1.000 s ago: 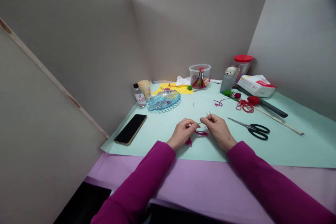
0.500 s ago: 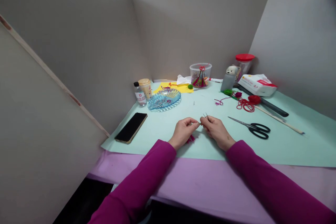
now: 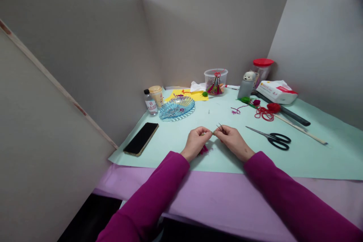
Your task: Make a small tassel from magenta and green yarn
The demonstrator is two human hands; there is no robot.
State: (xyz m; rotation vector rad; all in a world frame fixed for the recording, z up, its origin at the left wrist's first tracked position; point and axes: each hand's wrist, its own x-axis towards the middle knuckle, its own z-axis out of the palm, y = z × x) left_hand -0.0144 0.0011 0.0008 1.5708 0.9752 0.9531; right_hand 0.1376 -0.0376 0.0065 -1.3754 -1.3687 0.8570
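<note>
- I watched the left hand [image 3: 195,143] and right hand [image 3: 234,141], both curled nearly shut, pinching thin dark wires [image 3: 219,127] between them above a mint paper sheet [image 3: 181,159].
- A magenta yarn tuft [image 3: 203,151] lay just under the left hand.
- Black-handled scissors [image 3: 269,138] lay beyond the right hand.
- A clear bottle [image 3: 151,103] showed a large "B" on its label; its smaller writing was unreadable.

A craft booth: scissors [image 3: 259,131], red yarn [image 3: 264,114], grey partitions [image 3: 210,34].
</note>
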